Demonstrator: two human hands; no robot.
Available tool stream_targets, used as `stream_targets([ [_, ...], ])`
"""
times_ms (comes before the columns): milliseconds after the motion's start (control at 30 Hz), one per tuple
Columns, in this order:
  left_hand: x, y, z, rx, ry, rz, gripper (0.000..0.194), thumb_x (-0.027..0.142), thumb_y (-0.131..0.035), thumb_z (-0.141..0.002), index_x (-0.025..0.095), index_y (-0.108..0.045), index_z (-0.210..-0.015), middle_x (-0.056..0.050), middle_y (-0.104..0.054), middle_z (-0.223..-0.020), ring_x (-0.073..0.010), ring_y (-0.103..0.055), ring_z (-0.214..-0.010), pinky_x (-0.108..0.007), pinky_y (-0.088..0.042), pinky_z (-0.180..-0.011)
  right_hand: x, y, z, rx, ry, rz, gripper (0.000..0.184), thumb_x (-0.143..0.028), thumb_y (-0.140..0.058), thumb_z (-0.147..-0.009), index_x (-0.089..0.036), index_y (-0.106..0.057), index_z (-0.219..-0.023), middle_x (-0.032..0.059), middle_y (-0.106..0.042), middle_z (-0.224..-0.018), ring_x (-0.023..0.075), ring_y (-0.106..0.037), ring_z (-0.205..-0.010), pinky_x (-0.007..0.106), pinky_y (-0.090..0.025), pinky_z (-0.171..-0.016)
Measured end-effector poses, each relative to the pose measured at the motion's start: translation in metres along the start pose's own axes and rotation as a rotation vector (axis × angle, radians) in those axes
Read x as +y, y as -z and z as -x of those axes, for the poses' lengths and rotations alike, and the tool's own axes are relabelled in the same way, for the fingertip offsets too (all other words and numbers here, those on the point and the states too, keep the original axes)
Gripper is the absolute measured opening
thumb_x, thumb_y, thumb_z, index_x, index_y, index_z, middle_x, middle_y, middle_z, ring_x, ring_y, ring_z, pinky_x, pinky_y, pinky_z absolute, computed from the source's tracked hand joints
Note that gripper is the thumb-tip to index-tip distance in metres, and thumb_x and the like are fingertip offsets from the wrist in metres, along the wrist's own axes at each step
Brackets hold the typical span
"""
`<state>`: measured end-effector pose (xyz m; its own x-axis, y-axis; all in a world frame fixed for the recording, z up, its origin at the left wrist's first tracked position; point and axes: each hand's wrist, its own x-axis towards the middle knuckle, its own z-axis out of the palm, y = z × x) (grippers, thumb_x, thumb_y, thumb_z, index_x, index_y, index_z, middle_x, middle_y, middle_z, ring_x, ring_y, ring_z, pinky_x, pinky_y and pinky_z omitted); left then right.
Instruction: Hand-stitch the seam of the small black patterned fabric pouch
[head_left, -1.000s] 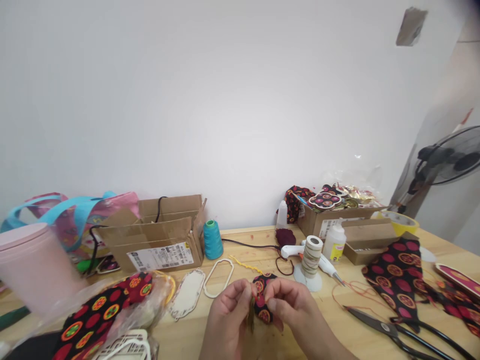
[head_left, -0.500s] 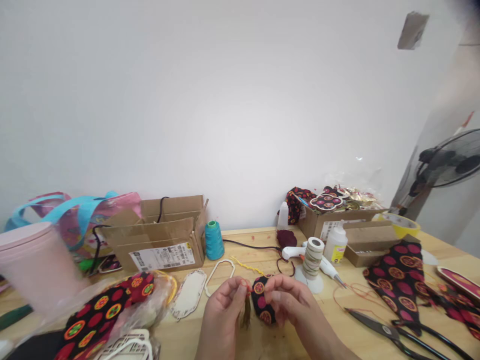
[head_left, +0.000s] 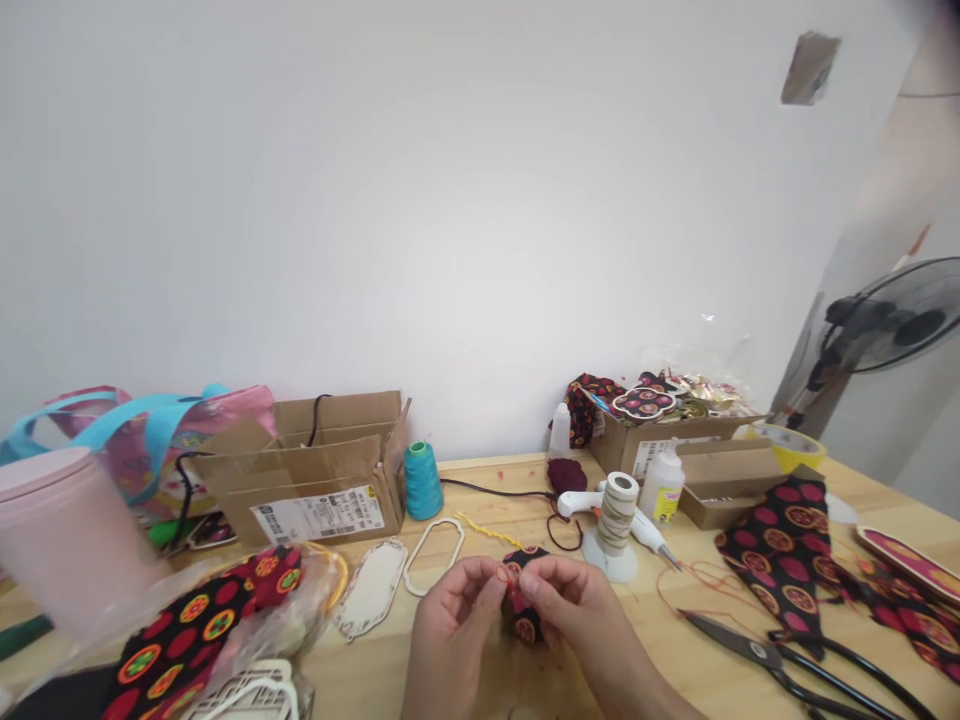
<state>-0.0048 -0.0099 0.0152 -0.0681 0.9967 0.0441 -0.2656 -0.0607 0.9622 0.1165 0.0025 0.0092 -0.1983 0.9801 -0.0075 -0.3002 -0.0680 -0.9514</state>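
Observation:
In the low middle of the head view, my left hand (head_left: 459, 620) pinches a thin red cord (head_left: 502, 574) that forms a small loop between thumb and forefinger. The olive tassel on this cord is now hidden behind my fingers. My right hand (head_left: 574, 610) is closed, thumb against fingers, at the edge of a small black cloth piece (head_left: 527, 628) with red and orange round patterns. The fingertips of both hands almost meet in front of this piece, covering much of it. Whether the right fingertips also grip the cord cannot be made out.
Beyond the hands lie a pale oval frame (head_left: 435, 556), a teal thread cone (head_left: 424, 482), a spool (head_left: 619, 515), a glue gun (head_left: 651, 535) and a glue bottle (head_left: 664, 487). Black scissors (head_left: 765, 652) and patterned cloth (head_left: 784, 550) are right. Cardboard boxes (head_left: 322, 480) stand behind.
My left hand has moved right, bringing the cord up to the cloth piece and right fingertips. The tassel has gone out of sight. The view has shifted slightly.

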Motion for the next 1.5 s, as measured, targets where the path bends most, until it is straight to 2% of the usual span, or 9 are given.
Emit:
stream_targets([
  [167, -0.003, 0.003, 0.000, -0.052, 0.033, -0.009, 0.013, 0.029, -0.063, -0.064, 0.016, -0.061, -0.064, 0.000, -0.063, -0.065, -0.0130, -0.056, -0.069, -0.020, -0.043, -0.065, -0.004, 0.001, 0.000, 0.024, 0.028, -0.016, 0.032, -0.042, -0.069, -0.053, -0.012, -0.057, -0.055, -0.0034, -0.052, -0.046, 0.0030, -0.037, -0.036, 0.016, -0.027, -0.035],
  [367, 0.000, 0.002, -0.001, -0.141, 0.089, 0.019, 0.016, 0.031, -0.063, -0.064, 0.016, -0.059, -0.062, 0.000, -0.060, -0.061, -0.0119, -0.053, -0.062, -0.020, -0.042, -0.061, -0.003, 0.003, -0.002, -0.058, 0.066, -0.028, 0.032, -0.042, -0.066, -0.058, -0.012, -0.054, -0.058, -0.0034, -0.051, -0.048, 0.0032, -0.038, -0.038, 0.016, -0.028, -0.037],
  [667, -0.002, 0.010, -0.006, -0.029, 0.019, -0.047, 0.014, 0.031, -0.062, -0.065, 0.017, -0.061, -0.068, 0.001, -0.064, -0.070, -0.0128, -0.055, -0.074, -0.019, -0.041, -0.071, -0.003, 0.006, -0.001, -0.063, 0.129, 0.060, 0.032, -0.043, -0.062, -0.062, -0.013, -0.050, -0.059, -0.0043, -0.047, -0.049, 0.0041, -0.037, -0.040, 0.016, -0.026, -0.037],
  [1000, 0.000, 0.007, -0.006, -0.013, 0.078, -0.025, 0.019, 0.033, -0.065, -0.061, 0.015, -0.060, -0.065, 0.000, -0.063, -0.064, -0.0136, -0.055, -0.068, -0.021, -0.042, -0.066, -0.003, 0.006, -0.001, -0.046, 0.106, 0.140, 0.034, -0.046, -0.061, -0.062, -0.014, -0.050, -0.059, -0.0042, -0.047, -0.050, 0.0037, -0.036, -0.041, 0.016, -0.028, -0.038],
  [1133, 0.001, 0.007, -0.005, -0.014, 0.102, -0.012, 0.019, 0.033, -0.064, -0.062, 0.015, -0.059, -0.067, -0.001, -0.064, -0.065, -0.0142, -0.056, -0.067, -0.022, -0.043, -0.065, 0.001, 0.007, -0.003, -0.045, 0.106, 0.164, 0.031, -0.043, -0.060, -0.065, -0.013, -0.051, -0.061, -0.0016, -0.052, -0.054, 0.0045, -0.038, -0.043, 0.017, -0.029, -0.039],
  [1500, 0.001, 0.006, -0.006, -0.005, 0.104, 0.015, 0.019, 0.032, -0.065, -0.061, 0.015, -0.058, -0.066, 0.000, -0.063, -0.061, -0.0124, -0.055, -0.063, -0.021, -0.043, -0.063, 0.001, 0.006, -0.003, -0.068, 0.067, 0.131, 0.031, -0.043, -0.059, -0.066, -0.013, -0.052, -0.062, -0.0005, -0.053, -0.055, 0.0055, -0.041, -0.043, 0.017, -0.030, -0.039],
])
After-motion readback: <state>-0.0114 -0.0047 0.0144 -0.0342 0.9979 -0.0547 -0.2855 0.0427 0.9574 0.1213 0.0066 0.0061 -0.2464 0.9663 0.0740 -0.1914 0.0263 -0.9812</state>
